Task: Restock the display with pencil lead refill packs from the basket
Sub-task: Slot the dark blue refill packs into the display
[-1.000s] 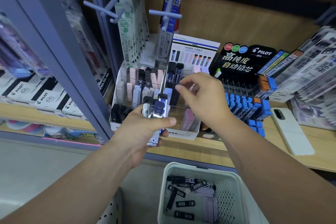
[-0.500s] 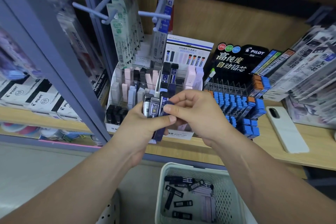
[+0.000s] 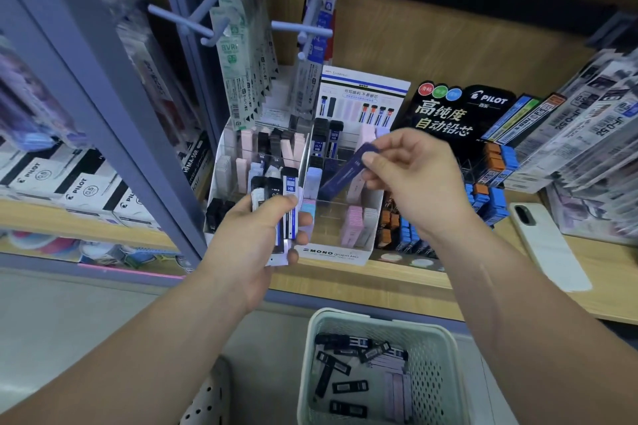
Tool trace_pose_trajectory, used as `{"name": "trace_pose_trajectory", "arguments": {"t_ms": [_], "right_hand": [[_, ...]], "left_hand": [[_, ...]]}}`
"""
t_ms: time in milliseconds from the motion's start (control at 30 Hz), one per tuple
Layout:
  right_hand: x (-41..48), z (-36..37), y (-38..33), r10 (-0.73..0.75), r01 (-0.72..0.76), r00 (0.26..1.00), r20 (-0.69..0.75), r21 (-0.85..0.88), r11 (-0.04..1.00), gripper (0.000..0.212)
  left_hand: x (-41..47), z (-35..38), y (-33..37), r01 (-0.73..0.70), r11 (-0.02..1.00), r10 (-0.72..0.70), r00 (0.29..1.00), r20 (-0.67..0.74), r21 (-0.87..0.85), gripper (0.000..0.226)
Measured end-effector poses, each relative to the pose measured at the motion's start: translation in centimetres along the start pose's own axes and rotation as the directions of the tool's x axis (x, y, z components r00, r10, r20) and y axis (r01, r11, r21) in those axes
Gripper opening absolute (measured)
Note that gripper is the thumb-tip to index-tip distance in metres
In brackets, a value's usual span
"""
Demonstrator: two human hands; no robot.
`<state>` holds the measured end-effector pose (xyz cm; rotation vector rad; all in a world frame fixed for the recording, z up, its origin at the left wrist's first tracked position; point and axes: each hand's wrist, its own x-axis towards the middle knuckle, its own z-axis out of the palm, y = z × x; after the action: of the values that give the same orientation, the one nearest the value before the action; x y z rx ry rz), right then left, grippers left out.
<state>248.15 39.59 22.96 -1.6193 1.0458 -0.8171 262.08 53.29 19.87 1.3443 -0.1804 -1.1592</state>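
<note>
A slim dark-blue pencil lead refill pack [image 3: 346,172] was pinched near its upper end between the thumb and fingers of the right hand [image 3: 412,179]. It slanted down and to the left from that hand, its lower end over the compartments of the white tiered MONO display box [image 3: 333,254] on the wooden shelf.

To the left of and a little below that hand, the left hand [image 3: 257,241] was closed around a fanned bunch of black, clear and blue-and-white refill packs [image 3: 276,203], thumb across their front, holding them upright just before the display's front left part.

Below both hands, near the forearms, sat a pale green perforated plastic basket [image 3: 428,376] with more black and pale lilac packs lying loose on its bottom.

Right of the right hand stood a black PILOT rack [image 3: 462,110] with blue and orange lead cases, and farther right a white smartphone [image 3: 549,245] lay flat on the shelf.
</note>
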Motion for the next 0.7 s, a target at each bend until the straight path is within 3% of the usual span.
{"name": "trace_pose_trajectory", "arguments": {"t_ms": [100, 200, 700], "right_hand": [[1.2, 0.1, 0.3, -0.161, 0.158, 0.987, 0.015, -0.289, 0.944, 0.011], [1.4, 1.1, 0.8, -0.262, 0.267, 0.962, 0.074, -0.44, 0.857, 0.009], [1.2, 3.5, 4.0, -0.417, 0.428, 0.893, 0.17, -0.608, 0.669, 0.019]], "left_hand": [[-0.2, -0.2, 0.1, 0.009, 1.0, -0.009, 1.0, 0.024, 0.005, 0.013], [-0.4, -0.3, 0.2, 0.006, 1.0, -0.007, 0.999, 0.046, 0.011, 0.015], [-0.7, -0.4, 0.3, 0.012, 0.999, -0.017, 0.994, 0.108, 0.043, 0.021]]}}
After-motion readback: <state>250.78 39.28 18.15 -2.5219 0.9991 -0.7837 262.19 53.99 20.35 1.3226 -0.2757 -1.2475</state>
